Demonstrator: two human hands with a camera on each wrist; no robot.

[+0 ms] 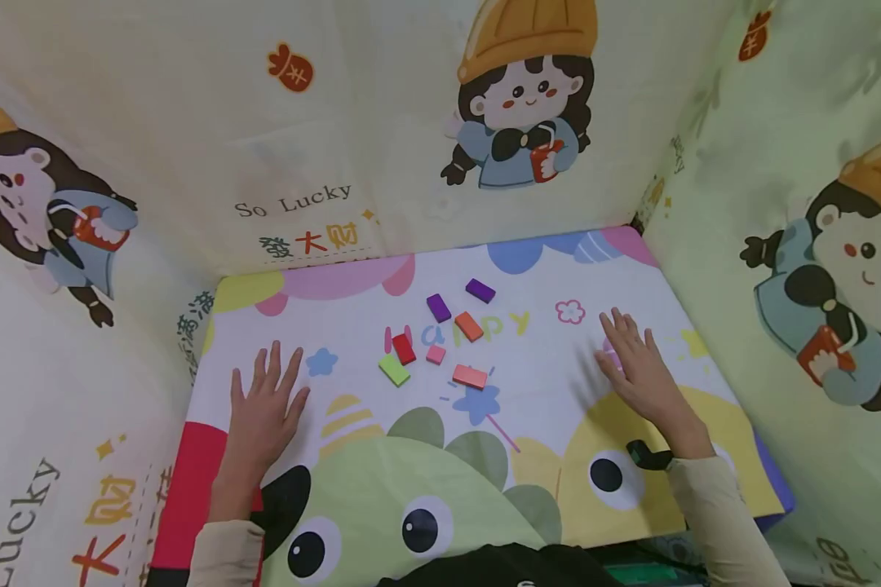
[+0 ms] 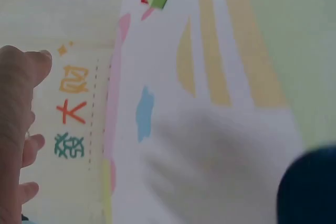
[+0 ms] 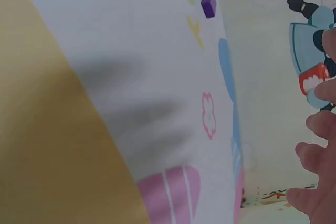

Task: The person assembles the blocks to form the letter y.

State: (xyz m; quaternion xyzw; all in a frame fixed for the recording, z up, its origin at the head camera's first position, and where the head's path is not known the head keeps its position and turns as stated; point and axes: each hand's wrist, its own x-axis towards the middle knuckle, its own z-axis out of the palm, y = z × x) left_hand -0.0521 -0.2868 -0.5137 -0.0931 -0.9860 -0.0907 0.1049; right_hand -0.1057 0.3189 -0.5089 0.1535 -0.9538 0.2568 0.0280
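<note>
Several small coloured blocks lie loose on the printed cloth in the head view. Two are purple, one upper right (image 1: 480, 291) and a second purple block (image 1: 438, 308) left of it. Below them are an orange block (image 1: 469, 326), a red block (image 1: 404, 349), a small pink cube (image 1: 436, 355), a green block (image 1: 394, 370) and a salmon-pink block (image 1: 470, 377). My left hand (image 1: 264, 408) is left of the blocks, fingers spread and straight, holding nothing. To their right my right hand (image 1: 640, 371) hovers with its fingers extended, its shadow falling on the cloth.
The table's cloth (image 1: 338, 318) carries cartoon prints, including a green dinosaur. Patterned fabric walls (image 1: 382, 122) rise at the back and both sides. A dark wrist-camera piece (image 1: 648, 456) sits at the right wrist. At the front edge, dark clothing (image 1: 499, 567) shows.
</note>
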